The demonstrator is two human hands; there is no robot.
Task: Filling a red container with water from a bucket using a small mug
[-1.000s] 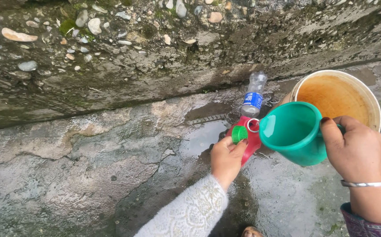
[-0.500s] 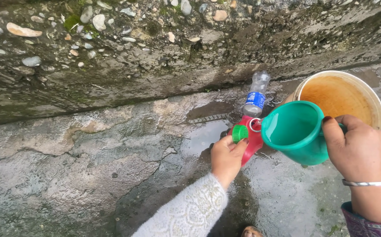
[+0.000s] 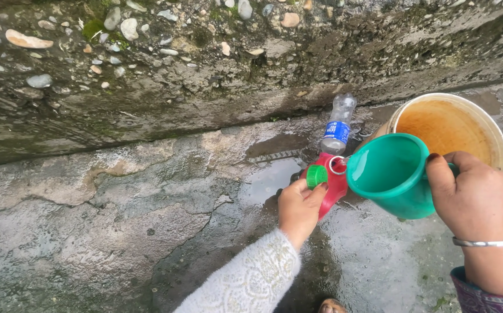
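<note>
Gripping the red bottle (image 3: pixel 333 186) with your left hand (image 3: pixel 299 210), you are keeping it tilted on the wet concrete ground (image 3: pixel 147 232), a green cap (image 3: pixel 316 177) pinched against it by the fingers. Your right hand (image 3: pixel 473 200) is closing round the handle of the teal mug (image 3: pixel 389 177), tipping its lip right at the red bottle's open mouth — water inside. Just behind the red bottle a clear plastic bottle (image 3: pixel 338 124) is leaning on the stone wall (image 3: pixel 205 69); beyond the mug a cream bucket (image 3: pixel 492 127) is standing.

Mug (image 3: pixel 387 177) right of bottle (image 3: pixel 328 184); bucket (image 3: pixel 498 136) behind mug.
</note>
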